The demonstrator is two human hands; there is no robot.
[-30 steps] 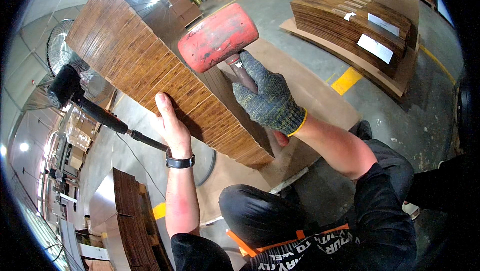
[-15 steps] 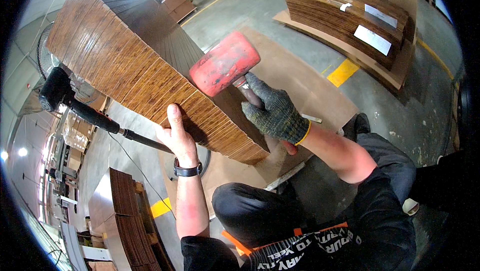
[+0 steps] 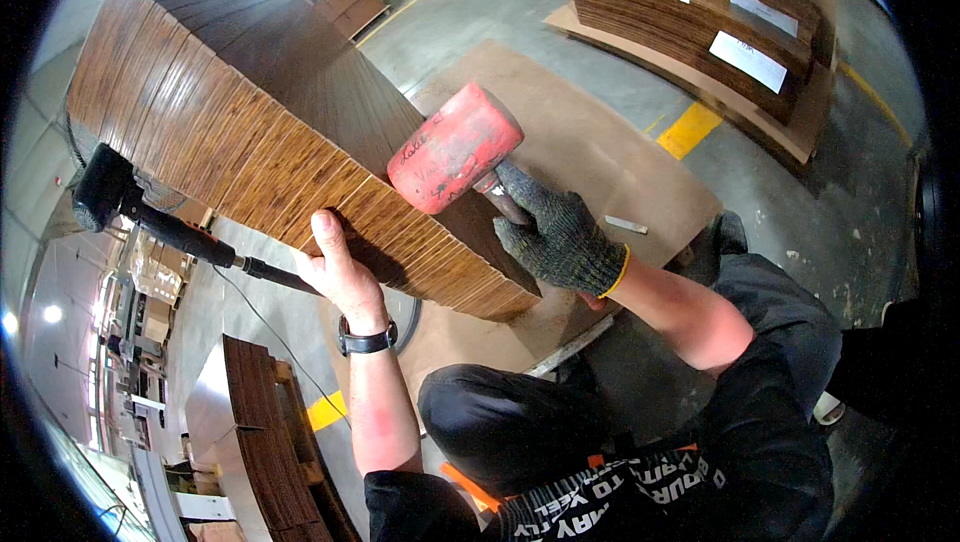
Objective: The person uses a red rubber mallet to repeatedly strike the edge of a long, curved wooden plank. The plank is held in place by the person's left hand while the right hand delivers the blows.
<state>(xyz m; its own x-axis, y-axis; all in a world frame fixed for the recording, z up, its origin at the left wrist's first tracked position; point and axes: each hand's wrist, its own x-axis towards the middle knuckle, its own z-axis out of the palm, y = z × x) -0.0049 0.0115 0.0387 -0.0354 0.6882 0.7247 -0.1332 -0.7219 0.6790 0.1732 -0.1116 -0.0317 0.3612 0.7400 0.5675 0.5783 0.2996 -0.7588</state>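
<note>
A tall stack of brown wooden boards (image 3: pixel 235 122) leans across from the upper left, its striped board edges facing me. My left hand (image 3: pixel 345 277), bare and with a dark wristwatch, grips the stack's lower edge. Its thumb presses on the striped face, and the other fingers are mostly hidden. In a grey knitted glove with a yellow cuff, my right hand (image 3: pixel 565 237) is closed round the handle of a mallet (image 3: pixel 455 149). The mallet's scuffed red head is at the right-hand edge of the stack; whether it touches the boards I cannot tell.
A black device on a pole (image 3: pixel 165 222) stands left of the stack, with a thin cable hanging down. Brown sheet (image 3: pixel 610 137) covers the floor beneath. Another board stack (image 3: pixel 690 12) sits at upper right, and more boards (image 3: pixel 255 422) lie at lower left.
The stack's upper end has shifted left and slightly down in view. My left hand has moved a little left with it. The mallet and my right hand are slightly lower and farther right.
</note>
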